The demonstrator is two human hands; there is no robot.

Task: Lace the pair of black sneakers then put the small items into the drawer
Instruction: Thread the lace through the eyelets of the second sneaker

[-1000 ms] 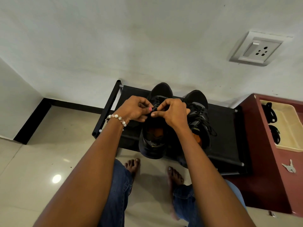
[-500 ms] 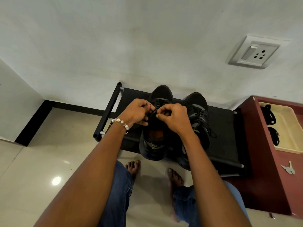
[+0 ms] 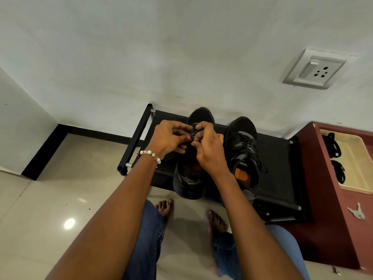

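Sneakers on top tier of black shoe rack (image 3: pixel 278 158), side by side, toes toward the wall. Left sneaker (image 3: pixel 189 182) sits under both hands; right sneaker (image 3: pixel 244 150) just beside it, laces threaded and loose ends trailing over its outer side.

Left hand (image 3: pixel 167 138): fingers curled, pinching the lace (image 3: pixel 193 134) of the left sneaker above its tongue. Beaded bracelet (image 3: pixel 151 155) on that wrist. Right hand (image 3: pixel 210 152): fingers curled, pinching the same lace from the other side; fingertips of both hands nearly touching. Exact eyelet being worked is hidden by the hands.

Right of the rack: dark red cabinet (image 3: pixel 323 199), touching the rack's end. Its cream drawer (image 3: pixel 355 158) stands open, with two black bundled items (image 3: pixel 335 146) along the rack-side edge. Small silver key (image 3: pixel 357 213) lies on the cabinet top, near the drawer's front edge.

Wall socket (image 3: pixel 314 69) on the wall above the rack, to the cabinet side. Bare feet on the tiled floor (image 3: pixel 50 199) in front of the rack.
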